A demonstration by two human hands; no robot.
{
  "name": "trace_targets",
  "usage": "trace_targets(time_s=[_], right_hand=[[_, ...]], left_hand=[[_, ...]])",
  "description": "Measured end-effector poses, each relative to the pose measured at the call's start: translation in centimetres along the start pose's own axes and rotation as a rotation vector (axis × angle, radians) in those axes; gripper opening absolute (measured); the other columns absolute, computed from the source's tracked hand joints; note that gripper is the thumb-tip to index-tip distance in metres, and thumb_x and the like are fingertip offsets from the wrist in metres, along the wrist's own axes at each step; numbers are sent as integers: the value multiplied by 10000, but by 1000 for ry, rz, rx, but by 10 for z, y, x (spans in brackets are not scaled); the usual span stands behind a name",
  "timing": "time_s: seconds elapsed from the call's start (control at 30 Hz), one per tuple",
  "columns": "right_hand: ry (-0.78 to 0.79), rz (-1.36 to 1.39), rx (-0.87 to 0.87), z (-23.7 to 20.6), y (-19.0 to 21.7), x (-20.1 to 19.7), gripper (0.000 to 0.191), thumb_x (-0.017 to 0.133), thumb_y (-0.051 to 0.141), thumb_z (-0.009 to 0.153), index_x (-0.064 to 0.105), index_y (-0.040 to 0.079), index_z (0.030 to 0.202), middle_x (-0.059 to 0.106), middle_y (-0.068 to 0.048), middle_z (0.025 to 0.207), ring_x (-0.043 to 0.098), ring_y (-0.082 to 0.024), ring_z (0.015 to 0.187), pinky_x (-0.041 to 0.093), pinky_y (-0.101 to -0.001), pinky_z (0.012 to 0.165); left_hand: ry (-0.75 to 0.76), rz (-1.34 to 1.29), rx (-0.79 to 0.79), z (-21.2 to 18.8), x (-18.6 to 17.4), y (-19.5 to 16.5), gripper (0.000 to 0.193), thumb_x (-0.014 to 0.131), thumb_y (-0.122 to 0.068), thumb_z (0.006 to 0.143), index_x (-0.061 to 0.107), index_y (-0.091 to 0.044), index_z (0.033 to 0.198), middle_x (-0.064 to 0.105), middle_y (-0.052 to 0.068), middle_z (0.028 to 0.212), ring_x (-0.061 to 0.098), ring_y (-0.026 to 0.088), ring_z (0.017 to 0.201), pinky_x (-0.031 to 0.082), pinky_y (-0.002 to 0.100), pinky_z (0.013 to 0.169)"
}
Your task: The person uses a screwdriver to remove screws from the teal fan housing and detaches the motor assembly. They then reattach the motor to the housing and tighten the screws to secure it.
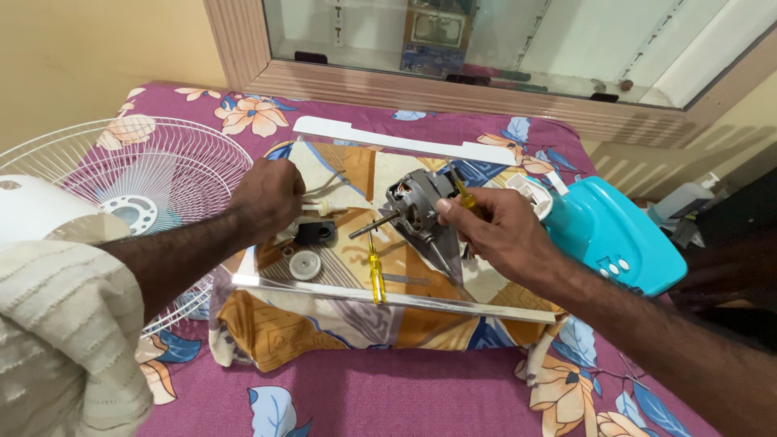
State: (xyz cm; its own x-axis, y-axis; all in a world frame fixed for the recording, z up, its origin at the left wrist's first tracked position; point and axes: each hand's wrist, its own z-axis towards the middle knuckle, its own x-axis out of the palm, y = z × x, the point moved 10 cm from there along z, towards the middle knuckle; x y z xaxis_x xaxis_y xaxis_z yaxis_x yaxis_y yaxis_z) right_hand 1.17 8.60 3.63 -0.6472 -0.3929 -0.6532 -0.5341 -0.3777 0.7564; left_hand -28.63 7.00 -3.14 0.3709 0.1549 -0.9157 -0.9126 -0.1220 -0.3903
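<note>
- Fan motor (414,204) lay on patterned cushion (324,324), shaft pointing left; judged heavy, rigid; best held by its metal body.
- Right hand (494,231) closed around yellow screwdriver (468,197) at motor; left hand (267,198) curled, contents hidden.

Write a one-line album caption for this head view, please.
Right hand works a yellow screwdriver on a grey fan motor; left hand rests beside it.

Both forearms are stretched forward from the lower corners and angled toward each other. The left hand (267,198) is curled into a loose fist, knuckles upward, with a pale knitted sleeve seen at the elbow. The right hand (494,231) is closed, fingers pinched together, its forearm bare.
</note>
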Motion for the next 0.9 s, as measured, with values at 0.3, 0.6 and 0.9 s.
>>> trace_targets(time_s=[0.3, 0.6, 0.9], right_hand=[[13, 100, -18, 3, -9, -2, 401, 593, 390, 1008, 726, 32, 886, 547, -1, 552, 472, -72, 473, 395, -281, 439], [36, 418, 137, -6, -23, 3, 266, 565, 329, 992, 673, 105, 1088, 556, 18, 660, 431, -70, 507, 348, -258, 450], [-10, 616, 296, -27, -35, -21, 247, 664, 370, 940, 714, 135, 995, 458, 69, 629, 355, -57, 485, 263, -259, 424]], left_hand=[[-134, -404, -236, -6, -18, 4, 165, 645, -76, 954, 765, -20, 1054, 761, 182, 908, 762, 244, 706, 659, 346, 639], [-133, -964, -259, -13, -1, -77, 229, 692, -111, 932, 703, -4, 1134, 740, 93, 917, 691, 134, 700, 628, 302, 623], [271, -1003, -12, -55, 40, -189, 331, 729, -143, 905, 706, 33, 1185, 773, 128, 924, 700, 157, 709, 604, 286, 613]])
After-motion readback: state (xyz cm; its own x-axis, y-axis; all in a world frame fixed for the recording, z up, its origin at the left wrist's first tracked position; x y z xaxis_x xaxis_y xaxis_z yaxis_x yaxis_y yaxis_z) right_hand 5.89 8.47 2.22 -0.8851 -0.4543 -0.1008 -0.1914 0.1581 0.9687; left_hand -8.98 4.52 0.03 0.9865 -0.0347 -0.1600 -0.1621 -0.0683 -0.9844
